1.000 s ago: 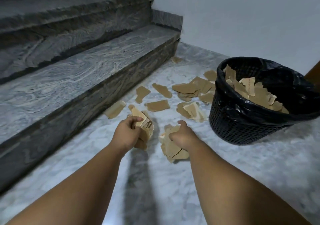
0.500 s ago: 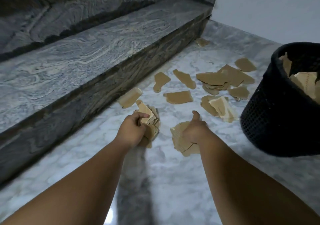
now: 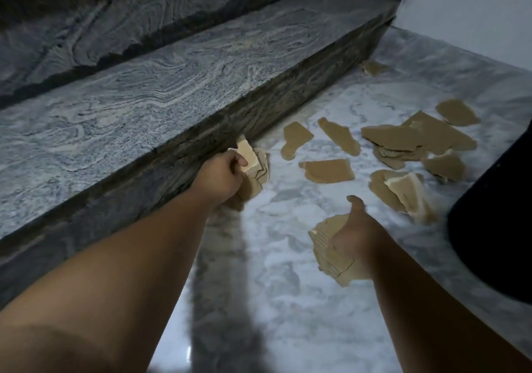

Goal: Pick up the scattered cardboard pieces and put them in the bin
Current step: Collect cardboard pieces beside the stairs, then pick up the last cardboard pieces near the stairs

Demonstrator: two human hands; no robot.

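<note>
Loose cardboard pieces lie flat on the marble floor, fanned from 11 to 2 o'clock of the right hand. Several overlap in a heap at 1 o'clock. A smaller pile sits at 2 o'clock, just beside the bin. One single piece lies well apart at 12 o'clock, near the far end of the step.

The bin is black and stands at 3 o'clock, cut off by the frame's right edge, so its mouth is out of view.

The right hand holds a stack of pieces low over the floor, with its fingers hidden beneath and the thumb sticking up free. At 10 o'clock from it, the left hand is curled tight round a wad of pieces, close by the step's dark riser; whether the wad touches it I cannot tell. The two hands are apart, each with its own load.

A pale wall closes the corner at 1 o'clock.
</note>
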